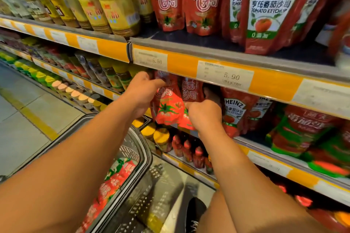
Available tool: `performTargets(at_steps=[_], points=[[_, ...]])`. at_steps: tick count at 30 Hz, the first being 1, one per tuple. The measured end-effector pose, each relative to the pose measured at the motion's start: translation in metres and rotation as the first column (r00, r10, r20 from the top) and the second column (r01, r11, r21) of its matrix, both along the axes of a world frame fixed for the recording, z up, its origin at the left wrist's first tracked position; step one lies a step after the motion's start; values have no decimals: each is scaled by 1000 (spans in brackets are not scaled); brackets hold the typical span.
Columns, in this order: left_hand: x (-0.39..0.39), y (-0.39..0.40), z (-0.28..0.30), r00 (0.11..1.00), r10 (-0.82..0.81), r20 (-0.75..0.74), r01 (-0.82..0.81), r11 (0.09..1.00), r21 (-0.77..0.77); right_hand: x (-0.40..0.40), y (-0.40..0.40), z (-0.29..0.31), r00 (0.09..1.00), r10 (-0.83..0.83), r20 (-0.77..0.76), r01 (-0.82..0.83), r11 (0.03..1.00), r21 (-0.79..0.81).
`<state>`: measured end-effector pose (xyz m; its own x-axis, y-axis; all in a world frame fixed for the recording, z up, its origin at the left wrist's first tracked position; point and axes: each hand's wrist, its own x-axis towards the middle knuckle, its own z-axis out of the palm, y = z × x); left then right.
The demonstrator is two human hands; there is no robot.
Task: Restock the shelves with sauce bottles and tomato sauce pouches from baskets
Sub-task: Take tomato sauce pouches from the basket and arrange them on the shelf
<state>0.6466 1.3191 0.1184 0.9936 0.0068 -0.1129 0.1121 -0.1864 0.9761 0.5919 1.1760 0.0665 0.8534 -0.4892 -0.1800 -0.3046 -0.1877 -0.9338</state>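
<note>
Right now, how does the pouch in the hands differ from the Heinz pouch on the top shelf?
The held pouch is gripped by the left hand and the right hand at the second shelf, tilted. The Heinz pouch stands untouched. The held pouch shows large tomatoes; the Heinz one has a white label. Both are red.

Glossy plastic-film tomato pouch (167, 108) — grey metal shelf edge (217, 51), paper price tags (225, 75).
</note>
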Motion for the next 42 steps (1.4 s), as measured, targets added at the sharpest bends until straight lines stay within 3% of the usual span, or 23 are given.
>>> performTargets(at_steps=[4,14,24,35,39,42], points=[[10,4,1,995,-24,98,25,1000,-7,-5,-2,14,996,-5,86,12,997,-82],[9,-5,-10,981,-41,191,59,995,-85,-9,0,19,998,-51,42,55,994,-97],[0,-4,-26,993,-78,93,86,992,-87,-12,-4,17,995,8,100,4,993,-116],[-3,-16,-24,993,13,119,0,994,-114,-12,-4,21,996,49,79,-37,988,-151],[-6,-10,-34,994,64,90,-58,996,-63,-16,-5,27,997,37,70,-26,989,-147],[-12,-9,-36,994,9,111,-24,991,134,-18,-5,32,996,86,11,-83,984,-160]])
